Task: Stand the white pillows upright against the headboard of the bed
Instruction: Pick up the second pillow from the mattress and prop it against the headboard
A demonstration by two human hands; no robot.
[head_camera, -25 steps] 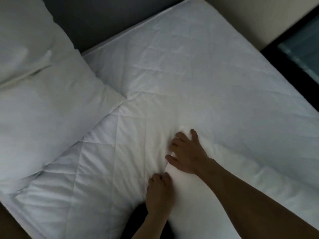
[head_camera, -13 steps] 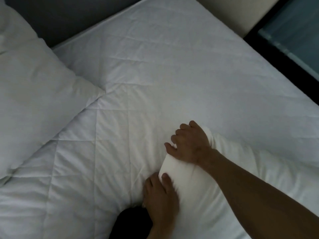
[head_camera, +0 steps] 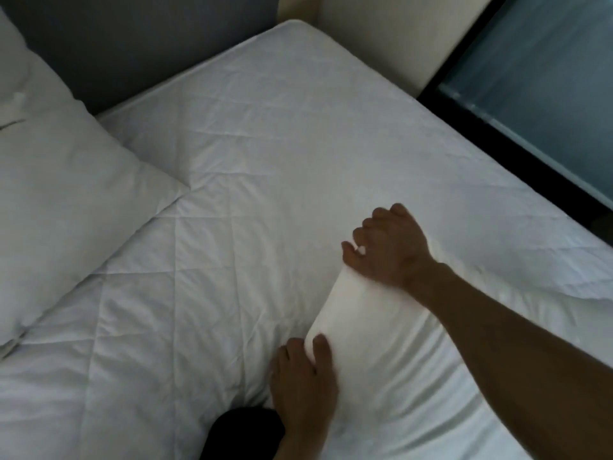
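White pillow (head_camera: 381,330) lying flat near the bed's (head_camera: 265,127) front edge, right of centre, its short end pinched from both sides. Right hand (head_camera: 388,247) curled over the far corner, fingers closed on the fabric; left hand (head_camera: 305,380) clamped on the near corner, thumb on top. Second pillow (head_camera: 59,200) propped at the left edge against the grey headboard (head_camera: 116,44). Dark window (head_camera: 547,68) beyond the right edge.

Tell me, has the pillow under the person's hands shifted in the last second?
Yes. Its short end has risen off the quilted mattress it lay flat on, with the right hand on the far corner and left hand on the near one.
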